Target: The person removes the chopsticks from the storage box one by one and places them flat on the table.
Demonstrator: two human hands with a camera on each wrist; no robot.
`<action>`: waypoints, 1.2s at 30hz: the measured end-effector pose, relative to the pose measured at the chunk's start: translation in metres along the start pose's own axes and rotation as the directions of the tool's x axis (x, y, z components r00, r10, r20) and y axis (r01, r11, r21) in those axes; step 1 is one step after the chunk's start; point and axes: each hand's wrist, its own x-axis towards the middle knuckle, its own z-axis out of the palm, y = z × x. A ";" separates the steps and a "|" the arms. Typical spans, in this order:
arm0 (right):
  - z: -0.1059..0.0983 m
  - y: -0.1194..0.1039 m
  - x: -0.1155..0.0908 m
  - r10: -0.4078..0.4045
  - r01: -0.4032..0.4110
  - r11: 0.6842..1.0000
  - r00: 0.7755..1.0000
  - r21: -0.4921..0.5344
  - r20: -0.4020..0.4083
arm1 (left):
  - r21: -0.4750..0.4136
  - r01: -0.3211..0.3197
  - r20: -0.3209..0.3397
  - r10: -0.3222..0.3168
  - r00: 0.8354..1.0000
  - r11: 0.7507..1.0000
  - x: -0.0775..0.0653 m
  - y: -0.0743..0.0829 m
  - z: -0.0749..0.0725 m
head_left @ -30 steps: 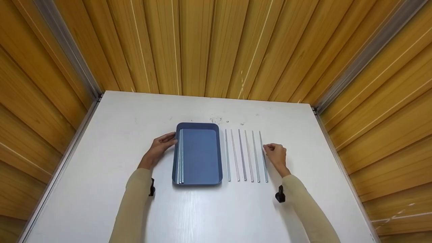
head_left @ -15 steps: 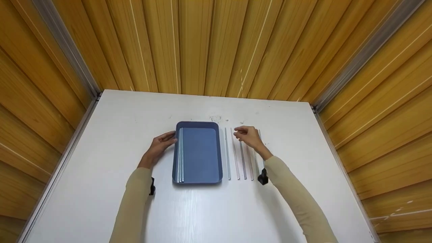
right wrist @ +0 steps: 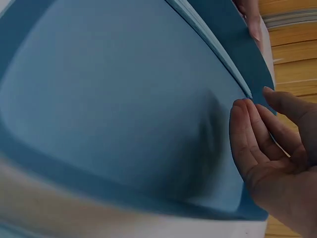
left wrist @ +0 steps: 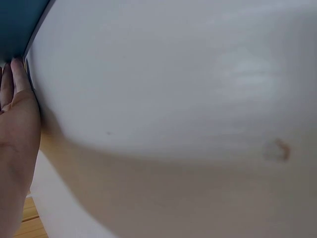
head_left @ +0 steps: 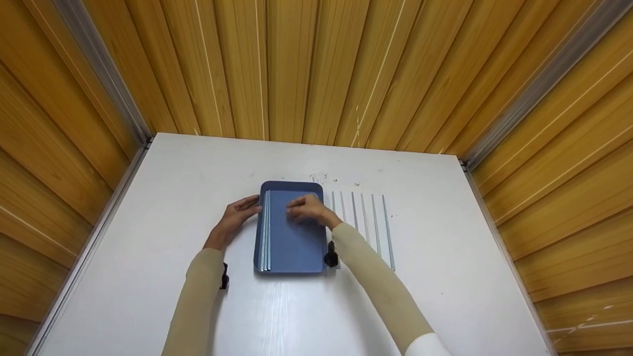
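A blue rectangular tray (head_left: 297, 247) stands on the white table. Thin, silvery chopstick-like sticks (head_left: 266, 232) lie side by side along its left inner wall; the right wrist view shows these sticks (right wrist: 213, 42) too. My left hand (head_left: 236, 220) touches the tray's left side with nearly straight fingers, and in the left wrist view its fingertips rest against the tray wall (left wrist: 22, 27). Above the tray floor is my right hand (head_left: 309, 208), with nothing between its fingers. The right wrist view shows the fingers (right wrist: 242, 134) extended and the thumb apart from them.
Several similar sticks (head_left: 376, 222) lie in a spaced row on the table, right of the tray, partly hidden by the right forearm. Small dark marks (head_left: 319, 176) dot the table (head_left: 198, 163) behind the tray. Wood-patterned panels (head_left: 287, 74) surround the table's back and sides.
My right hand has moved left from beside the rightmost stick, across the row, to over the tray. The left hand stays at the tray's side, and the sticks keep their places.
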 end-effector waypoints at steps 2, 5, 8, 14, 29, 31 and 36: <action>0.013 0.007 0.007 0.026 -0.026 0.997 1.000 0.067 0.001 | 0.008 0.001 -0.001 -0.001 1.000 1.000 0.000 0.001 0.001; 0.031 0.014 0.017 0.037 -0.029 0.983 0.999 0.182 -0.037 | 0.004 -0.006 -0.015 0.006 1.000 1.000 -0.001 0.002 0.000; 0.044 0.017 0.022 0.032 -0.010 0.972 0.995 0.235 -0.090 | 0.005 -0.010 -0.008 0.010 1.000 1.000 -0.001 0.004 -0.001; 0.060 0.014 0.019 0.014 0.004 0.994 0.987 0.110 -0.163 | 0.010 0.002 0.002 -0.002 1.000 1.000 -0.005 0.002 -0.003; 0.073 0.015 0.013 -0.120 0.090 0.987 0.962 -0.132 -0.245 | 0.017 0.038 -0.010 -0.038 0.999 0.999 -0.007 0.002 -0.002; 0.073 0.012 0.013 -0.106 0.074 0.988 0.964 -0.136 -0.242 | 0.004 0.037 -0.019 -0.037 0.999 0.999 -0.007 0.001 -0.003; 0.074 0.008 0.016 -0.045 0.006 0.988 0.966 -0.152 -0.255 | 0.009 0.023 -0.016 -0.023 1.000 1.000 -0.005 0.000 -0.001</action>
